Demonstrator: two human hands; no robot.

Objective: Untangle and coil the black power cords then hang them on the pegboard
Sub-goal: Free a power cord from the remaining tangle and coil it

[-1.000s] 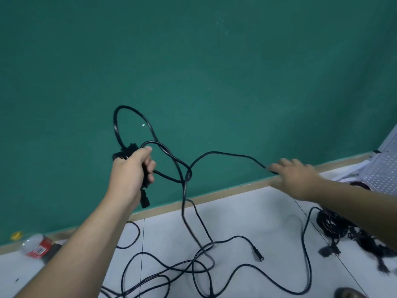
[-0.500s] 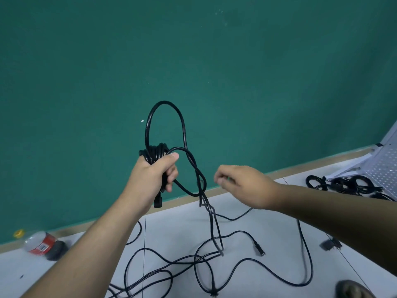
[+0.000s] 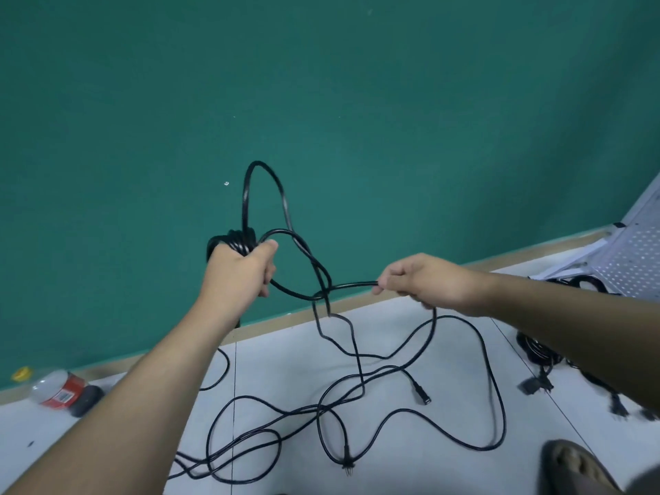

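Observation:
My left hand (image 3: 237, 275) grips a bundle of coiled black power cord (image 3: 235, 242), with one loop (image 3: 264, 194) standing up above the fist. From the bundle the cord runs right to my right hand (image 3: 425, 280), which pinches the strand at chest height. Below the hands, the loose remainder of the cord (image 3: 357, 405) lies tangled on the white floor, with a plug (image 3: 348, 468) at the bottom and a connector end (image 3: 421, 394) in the middle. The white pegboard (image 3: 632, 255) leans at the far right edge.
Other coiled black cords (image 3: 543, 351) lie on the floor at the right, below the pegboard. A plastic bottle with a red label (image 3: 60, 391) and a yellow cap (image 3: 21, 373) lie by the green wall at the left. A sandalled foot (image 3: 575, 466) shows at the bottom right.
My right hand swung in toward the bundle, then moved back out to the right, now pinching a new stretch of cord. The left hand kept gripping the coil.

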